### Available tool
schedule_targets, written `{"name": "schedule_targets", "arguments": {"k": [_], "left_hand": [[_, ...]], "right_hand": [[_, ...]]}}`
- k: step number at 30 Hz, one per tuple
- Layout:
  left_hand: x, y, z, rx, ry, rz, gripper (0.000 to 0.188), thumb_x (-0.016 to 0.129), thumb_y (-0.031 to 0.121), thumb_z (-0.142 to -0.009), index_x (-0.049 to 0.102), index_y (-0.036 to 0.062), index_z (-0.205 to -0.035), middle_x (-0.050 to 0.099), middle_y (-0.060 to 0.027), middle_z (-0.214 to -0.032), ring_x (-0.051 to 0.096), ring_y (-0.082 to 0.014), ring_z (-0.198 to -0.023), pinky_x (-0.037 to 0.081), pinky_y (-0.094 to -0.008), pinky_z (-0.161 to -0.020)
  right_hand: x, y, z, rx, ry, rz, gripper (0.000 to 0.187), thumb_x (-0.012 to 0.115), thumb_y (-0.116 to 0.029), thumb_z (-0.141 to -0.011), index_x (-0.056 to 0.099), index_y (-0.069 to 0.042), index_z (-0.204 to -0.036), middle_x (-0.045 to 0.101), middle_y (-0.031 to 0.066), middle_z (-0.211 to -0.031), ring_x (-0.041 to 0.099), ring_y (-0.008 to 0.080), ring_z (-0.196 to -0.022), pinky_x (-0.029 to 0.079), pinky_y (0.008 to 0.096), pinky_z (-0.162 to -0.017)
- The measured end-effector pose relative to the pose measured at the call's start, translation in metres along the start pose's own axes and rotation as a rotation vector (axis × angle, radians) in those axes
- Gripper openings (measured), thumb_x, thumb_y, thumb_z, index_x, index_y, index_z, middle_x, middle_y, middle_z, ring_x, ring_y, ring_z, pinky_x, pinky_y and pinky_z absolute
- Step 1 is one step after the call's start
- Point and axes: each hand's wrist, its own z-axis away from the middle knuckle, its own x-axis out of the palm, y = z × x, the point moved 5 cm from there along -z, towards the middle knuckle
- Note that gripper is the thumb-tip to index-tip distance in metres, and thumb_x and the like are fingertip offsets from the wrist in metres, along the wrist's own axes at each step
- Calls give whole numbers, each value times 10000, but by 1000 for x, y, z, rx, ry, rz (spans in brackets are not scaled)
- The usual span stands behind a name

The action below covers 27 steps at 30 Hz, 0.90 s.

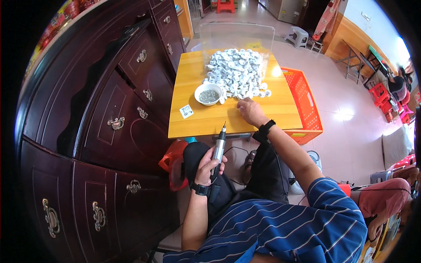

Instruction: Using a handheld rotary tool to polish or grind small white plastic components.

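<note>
My left hand [207,168] is wrapped round an electric screwdriver [218,151], silver and black, its thin bit pointing up toward the table's front edge. Over the yellow wooden table [197,126], my right hand [251,111] is closed, fingertips down at the near edge of a heap of white plastic parts [237,70]. Whatever those fingers hold, if anything, is hidden. Left of that hand stands a white bowl [197,97] of small metal screws [208,96]. A small white printed card [186,111] lies near the table's left side.
A clear plastic bin [237,29] stands round the heap. An orange crate [302,96] sits against the table's right side. Dark wooden drawers [103,127] line my left, with a red plastic bag [173,162] beside my knee. Another person's leg [381,197] shows at right.
</note>
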Motion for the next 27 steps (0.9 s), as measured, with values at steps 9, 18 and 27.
{"name": "schedule_targets", "arguments": {"k": [9, 18, 27], "left_hand": [[3, 2, -2, 20, -19, 4, 717, 628, 235, -899, 307, -6, -1493, 627, -126, -1025, 618, -148, -750, 530, -253, -621], [5, 2, 0, 15, -6, -29, 718, 628, 242, -905, 305, -7, -1495, 621, -119, -1031, 610, -148, -753, 517, -252, -627], [4, 3, 1, 3, -5, -52, 709, 635, 253, -902, 330, 12, -1495, 619, -103, -1022, 606, -132, -763, 503, -240, -639]], "right_hand": [[17, -25, 31, 333, -67, -578, 286, 580, -281, -989, 657, -88, -1185, 640, 48, -939, 651, 189, -771, 519, 342, -630], [47, -46, 49, 630, -481, -1530, 330, 476, -324, -1069, 640, -74, -1208, 595, -37, -921, 570, 63, -706, 464, 207, -583], [62, -39, 46, 610, -460, -1652, 166, 524, -181, -1055, 646, -88, -1117, 677, -24, -926, 596, 38, -684, 508, 178, -608]]}}
